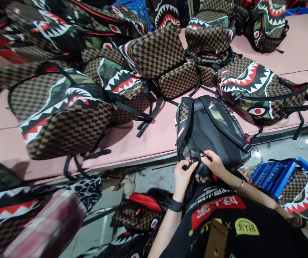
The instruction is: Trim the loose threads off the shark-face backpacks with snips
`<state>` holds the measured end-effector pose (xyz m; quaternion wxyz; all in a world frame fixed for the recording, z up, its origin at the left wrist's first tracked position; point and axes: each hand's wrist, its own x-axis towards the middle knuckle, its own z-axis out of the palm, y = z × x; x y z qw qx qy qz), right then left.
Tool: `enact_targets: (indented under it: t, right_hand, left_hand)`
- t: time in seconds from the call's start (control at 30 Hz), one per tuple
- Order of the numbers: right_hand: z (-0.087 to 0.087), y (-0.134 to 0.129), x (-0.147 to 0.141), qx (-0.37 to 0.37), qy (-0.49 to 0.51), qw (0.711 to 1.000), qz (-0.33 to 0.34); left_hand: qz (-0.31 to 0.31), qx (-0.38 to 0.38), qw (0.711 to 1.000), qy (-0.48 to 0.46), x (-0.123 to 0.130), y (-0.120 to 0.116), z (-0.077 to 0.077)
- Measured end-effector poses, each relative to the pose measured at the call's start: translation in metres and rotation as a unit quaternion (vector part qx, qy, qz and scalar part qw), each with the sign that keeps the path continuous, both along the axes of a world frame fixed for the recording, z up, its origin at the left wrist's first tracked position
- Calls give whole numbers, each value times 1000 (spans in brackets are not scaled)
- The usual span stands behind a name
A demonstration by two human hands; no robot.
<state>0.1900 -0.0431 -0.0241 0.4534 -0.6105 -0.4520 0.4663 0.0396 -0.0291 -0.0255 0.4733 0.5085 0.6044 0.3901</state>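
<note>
A backpack (210,123) lies at the front edge of the pink table, its black padded back and shoulder straps facing up. At its near end, my left hand (184,173) pinches a black strap between thumb and fingers. Close beside it on the right, my right hand (213,163) is closed around a small dark item, perhaps a tool or strap end, which is too small to make out. Both hands rest near the backpack's lower edge, over my black apron.
Checkered shark-mouth backpacks (70,107) cover much of the pink table (121,141). Another backpack (258,89) lies at right. A blue crate (285,175) holding a bag stands on the floor at right. More bags (140,211) lie below the table; a plaid sleeve (51,225) shows at lower left.
</note>
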Motion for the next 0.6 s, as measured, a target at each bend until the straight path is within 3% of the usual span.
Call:
enact_targets:
  t: [0.13,0.27,0.43,0.6]
  right_hand:
    - [-5,0,-2,8,-5,1000,1]
    - [-7,-2,-2,9,-15,1000,4]
    - [-8,-5,-1,-9,-24,1000,3]
    - [-4,-13,1,27,-41,998,37]
  left_hand:
    - [8,53,992,116,-2,-2,-1]
    - [-16,55,993,107,-8,-6,0]
    - [-61,-25,996,-56,-15,-6,0]
    - [-2,-121,965,-234,-13,-4,3]
